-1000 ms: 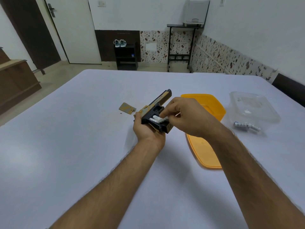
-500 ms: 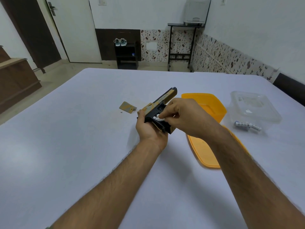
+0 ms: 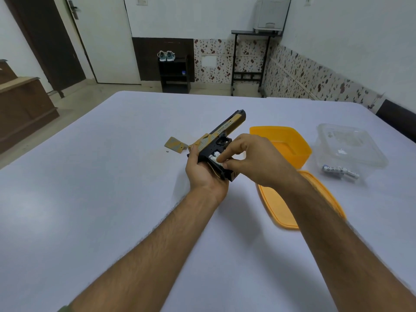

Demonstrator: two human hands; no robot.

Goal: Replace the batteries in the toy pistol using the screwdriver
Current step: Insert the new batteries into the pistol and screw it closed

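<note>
While I watch through the head camera, my left hand (image 3: 203, 174) holds the toy pistol (image 3: 221, 140) above the counter (image 3: 112, 199), fingers wrapped round the handle from below, so that grip is clenched on the pistol with its barrel slanting up and away to the right. My right hand (image 3: 254, 161) reaches in from the right, and its thumb and forefinger pinch a white battery (image 3: 213, 158) at the open compartment in the black handle; whether the battery is fully seated I cannot tell. Just right of the grip, partly under my right forearm, lies an orange lid (image 3: 279, 210) flat on the counter. Just beyond my right hand sits an orange container (image 3: 288, 140). Further right stands a clear plastic box (image 3: 351, 145), with 2 batteries (image 3: 340, 171) at its near edge. Left of the grip, slightly farther off, the tan compartment cover (image 3: 176, 145) lies flat with 1 tiny screw (image 3: 167, 151) beside it.
</note>
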